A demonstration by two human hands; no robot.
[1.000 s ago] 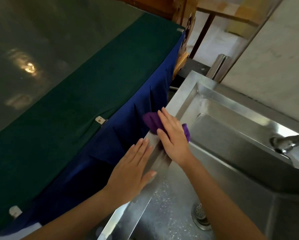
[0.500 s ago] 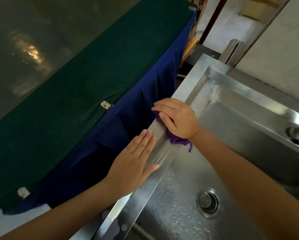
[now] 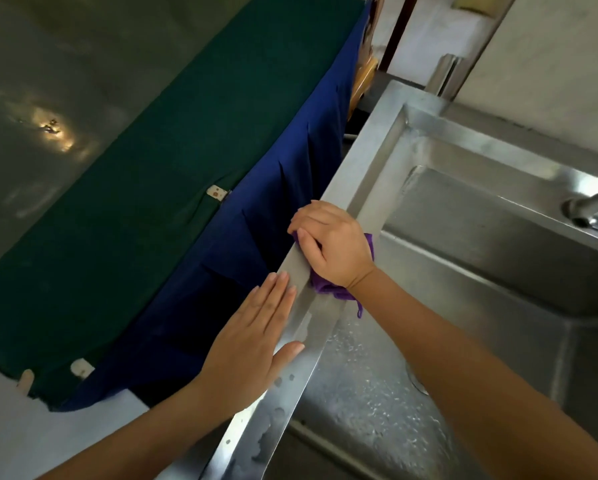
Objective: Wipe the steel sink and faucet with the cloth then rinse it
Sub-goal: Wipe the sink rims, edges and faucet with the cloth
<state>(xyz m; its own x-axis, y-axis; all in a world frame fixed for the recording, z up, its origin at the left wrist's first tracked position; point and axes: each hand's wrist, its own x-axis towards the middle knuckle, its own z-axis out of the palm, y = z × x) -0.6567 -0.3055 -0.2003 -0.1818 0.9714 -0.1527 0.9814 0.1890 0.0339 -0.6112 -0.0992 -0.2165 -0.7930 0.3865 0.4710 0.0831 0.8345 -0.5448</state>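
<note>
a steel sink (image 3: 370,161) runs from the upper middle of the frame to the lower right, its flat rim wet and streaked, its basin dull grey and beaded with water. at the centre, the right hand (image 3: 328,242) curls down over a purple cloth (image 3: 328,289) on the rim; crumpled folds and a loose thread poke out by the wrist. just below, the left hand (image 3: 252,344) lies flat, fingers straight and together, across the rim's outer edge. a faucet (image 3: 591,211) juts in at the right edge. a blue drape (image 3: 290,188) and a green cloth (image 3: 145,174) fill the left
</note>
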